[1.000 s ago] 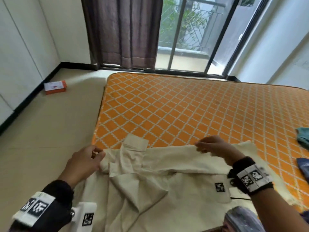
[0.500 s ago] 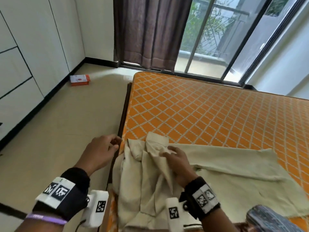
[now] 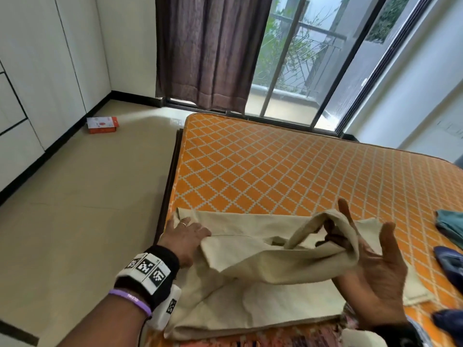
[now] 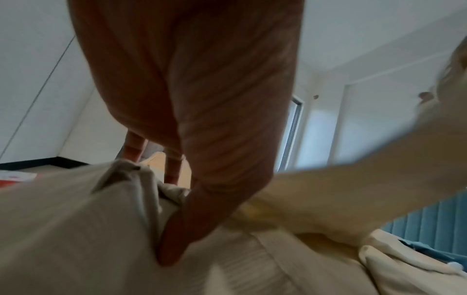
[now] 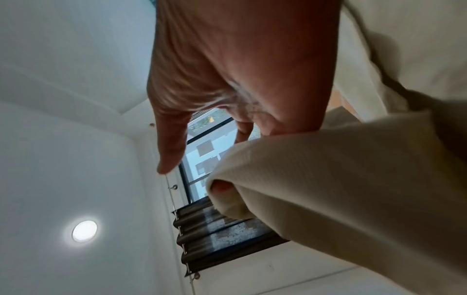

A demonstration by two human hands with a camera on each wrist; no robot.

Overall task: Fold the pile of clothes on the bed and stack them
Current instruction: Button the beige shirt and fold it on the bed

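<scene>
Your bed (image 3: 288, 171), with its orange diamond-patterned cover, sits under a barred window (image 3: 300, 58) with a brown curtain (image 3: 208, 51) drawn across its left side. The beige garment (image 3: 250, 296) lies at the near left corner of the bed, spread flat underneath with one part lifted off it.

Your left hand (image 3: 185, 236) lies on the garment's left end, fingers stretched flat over the cloth; the left wrist view, which is blurred, shows the thumb pressing down into a fold. Your right hand (image 3: 370, 266) is raised palm up above the bed, and the lifted part of the garment hangs draped over its fingers (image 3: 344, 211). The cloth covers most of those fingers, so you cannot tell from any view whether they are pinching it or only carrying it; the thumb stands free and straight.

At the right edge of the head view, a teal garment (image 3: 448, 224) and dark blue clothes (image 3: 448, 259) are cut off by the frame. A red and white box (image 3: 102, 125) lies on the floor (image 3: 75, 209) by the white cupboards (image 3: 37, 71).

Half a second ago your right hand was down on the bunched left end of the garment and your left hand was just off the bed's edge; since then the right has swung out to the right with the cloth, and the left has come onto the garment.
</scene>
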